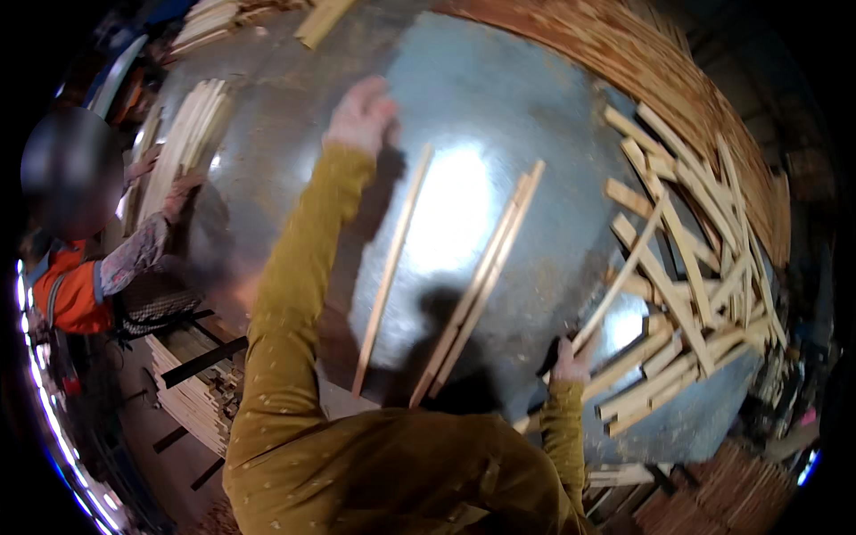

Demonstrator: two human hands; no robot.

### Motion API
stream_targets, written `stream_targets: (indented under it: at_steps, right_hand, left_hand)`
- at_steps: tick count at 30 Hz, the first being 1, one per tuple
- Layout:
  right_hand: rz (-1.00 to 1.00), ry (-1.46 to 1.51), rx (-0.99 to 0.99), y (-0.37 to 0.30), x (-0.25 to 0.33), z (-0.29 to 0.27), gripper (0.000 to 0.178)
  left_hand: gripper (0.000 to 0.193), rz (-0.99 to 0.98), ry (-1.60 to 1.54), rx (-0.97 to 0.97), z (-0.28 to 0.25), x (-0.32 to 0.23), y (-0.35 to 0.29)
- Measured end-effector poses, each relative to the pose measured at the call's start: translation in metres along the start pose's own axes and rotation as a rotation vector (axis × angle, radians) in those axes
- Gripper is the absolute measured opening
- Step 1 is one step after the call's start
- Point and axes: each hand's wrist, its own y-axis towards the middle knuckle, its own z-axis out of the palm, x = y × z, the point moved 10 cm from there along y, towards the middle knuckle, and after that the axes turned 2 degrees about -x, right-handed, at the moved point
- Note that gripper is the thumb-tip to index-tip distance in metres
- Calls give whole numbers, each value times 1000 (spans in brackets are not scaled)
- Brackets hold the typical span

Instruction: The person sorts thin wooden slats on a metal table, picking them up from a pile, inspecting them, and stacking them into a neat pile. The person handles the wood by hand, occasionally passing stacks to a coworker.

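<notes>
My left hand is stretched out over the far middle of the metal table, its fingers smeared by motion. I cannot make out anything in it. Closest to it lies a single thin wooden strip, roughly pointing away from me. Just right of that, two more wooden strips lie side by side. At the right, my right hand is closed around the near end of a long wooden strip. The strip slants up and away, across a jumbled pile of wooden strips.
Brown wooden boards run along the far right edge. A person in an orange vest handles a stack of pale strips at the left. More strips lie at the far left, and a stack stands below the table's left side.
</notes>
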Motion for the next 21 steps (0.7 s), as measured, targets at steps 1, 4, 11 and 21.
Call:
stream_targets:
  at_steps: [1, 4, 11, 21]
  right_hand:
    - [190, 286, 99, 1, -39, 12, 64]
    - [402, 836, 272, -4, -15, 39, 43]
    - [603, 1601, 643, -28, 3, 43, 61]
    - [368, 661, 483, -13, -22, 43, 61]
  left_hand:
    - [62, -39, 84, 168, 47, 1, -61]
    - [90, 138, 707, 545, 129, 8, -246]
    - [94, -336, 749, 361, 134, 100, -327]
    - [88, -335, 866, 298, 143, 93, -322]
